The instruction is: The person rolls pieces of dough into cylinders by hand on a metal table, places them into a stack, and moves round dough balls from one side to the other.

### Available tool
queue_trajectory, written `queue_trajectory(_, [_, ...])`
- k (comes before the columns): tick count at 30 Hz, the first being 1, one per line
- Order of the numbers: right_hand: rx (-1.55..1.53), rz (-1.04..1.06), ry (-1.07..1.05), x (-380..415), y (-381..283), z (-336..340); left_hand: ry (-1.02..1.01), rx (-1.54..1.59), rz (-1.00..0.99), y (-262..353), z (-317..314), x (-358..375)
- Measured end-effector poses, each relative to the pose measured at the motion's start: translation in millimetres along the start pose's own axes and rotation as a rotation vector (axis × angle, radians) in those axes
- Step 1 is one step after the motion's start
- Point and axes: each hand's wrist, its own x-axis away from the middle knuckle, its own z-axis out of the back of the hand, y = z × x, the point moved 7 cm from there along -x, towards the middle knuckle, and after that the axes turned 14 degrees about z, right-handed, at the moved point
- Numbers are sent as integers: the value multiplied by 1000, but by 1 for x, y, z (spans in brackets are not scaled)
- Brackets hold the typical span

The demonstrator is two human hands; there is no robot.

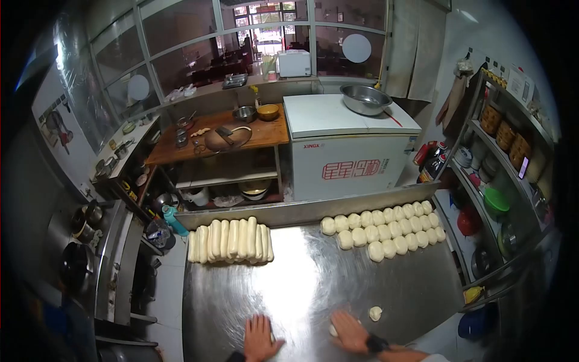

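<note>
My left hand (260, 339) lies palm down near the front edge of the steel table (241, 295), fingers stretched out. A sliver of something pale shows beside its palm, mostly hidden. Palm down and flat, my right hand (351, 333) covers part of a pale dough piece (333, 330) that peeks out at its left side. To the right of that hand sits a small loose lump of dough (375, 313). Rows of round dough balls (386, 231) stand at the back right of the table. Long dough rolls (232, 240) are stacked at the back left.
A raised metal edge (313, 208) closes the table's far side, with a white chest freezer (350, 163) behind it bearing a steel basin (365, 99). Shelves (476, 199) flank the right. A turquoise bottle (174, 219) stands at the left, near the stove (108, 259).
</note>
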Motion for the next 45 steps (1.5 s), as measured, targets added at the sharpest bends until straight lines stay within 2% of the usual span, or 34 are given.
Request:
queue_trajectory(2, [67, -175, -326, 40, -60, 6, -137, 77, 80, 21, 30, 75])
queue_trajectory(3, [74, -170, -327, 37, -52, 3, -130, 82, 84, 16, 18, 80])
queue_trajectory(4, [6, -172, -189, 31, -41, 1, -138, 91, 80, 11, 4, 83])
queue_trajectory(5, [-54, -176, -40, 19, -23, -1, -138, 98, 67, 3, -10, 73])
queue_trajectory(6, [58, -193, -83, -1, -6, -2, -159, 0, -22, -5, -14, 30])
queue_trajectory(7, [173, -207, -124, -34, 18, 4, -22, 9, -15, -5, 2, -7])
queue_trajectory(8, [183, -246, -29, -66, 45, 18, 112, 19, -6, -4, 20, -38])
queue_trajectory(9, [186, -284, 57, -86, 61, 27, 160, 49, 0, 0, 41, -69])
queue_trajectory(11, [224, -252, 29, -104, 61, 23, 213, 23, 6, 9, 61, -104])
queue_trajectory(13, [275, -197, -43, -94, 43, 16, 66, -49, -77, 17, 40, -72])
queue_trajectory(14, [269, -181, -107, -66, 14, 0, 90, -79, -111, 16, 19, -40])
queue_trajectory(16, [258, -133, -284, -5, -42, -25, -47, -105, -143, 26, 4, 27])
queue_trajectory(17, [265, -130, -279, 10, -54, -30, -1, 40, -134, 25, -15, 69])
queue_trajectory(19, [219, -134, -243, 15, -68, -26, -19, 66, -115, 28, -10, 67])
queue_trajectory(20, [269, -222, -360, -9, -43, -30, 7, -12, -107, 29, -6, 45])
queue_trajectory(24, [400, -409, 76, -102, 52, 10, 165, -128, 29, 29, 49, -88])
queue_trajectory(25, [392, -418, 76, -99, 43, 13, 223, -183, 13, 23, 47, -102])
queue_trajectory(27, [336, -277, -76, -94, 14, 18, 62, -49, -40, 11, 35, -69])
queue_trajectory(29, [313, -215, -229, -26, -41, -14, -86, -71, -43, -3, 23, 1])
queue_trajectory(30, [284, -205, -283, 5, -66, -25, -86, -2, -104, -5, 27, 43])
queue_trajectory(31, [289, -202, -281, 26, -72, -35, -210, 25, -24, -8, 26, 83])
queue_trajectory(33, [360, -171, -264, 40, -85, -40, -108, 32, -81, -19, 18, 96])
queue_trajectory(34, [250, -198, -208, 22, -60, -39, -119, 32, -80, -27, 9, 83])
queue_trajectory(36, [309, -293, -134, -34, -7, -8, -18, -3, -27, -34, 18, -13])
queue_trajectory(37, [280, -373, 8, -61, 25, 13, 80, -80, -6, -33, 39, -50])
queue_trajectory(38, [243, -454, 148, -72, 42, 26, 130, -104, 51, -33, 60, -77])
queue_trajectory(39, [237, -461, 142, -67, 35, 24, 217, -84, 75, -42, 57, -95])
queue_trajectory(42, [257, -391, -62, -34, -1, 2, 86, -42, -29, -43, 42, -35])
queue_trajectory(44, [225, -368, -109, 20, -48, -27, -79, 23, -44, -47, 22, 49])
queue_trajectory(45, [210, -339, -136, 38, -71, -30, -82, 19, -76, -46, 16, 84])
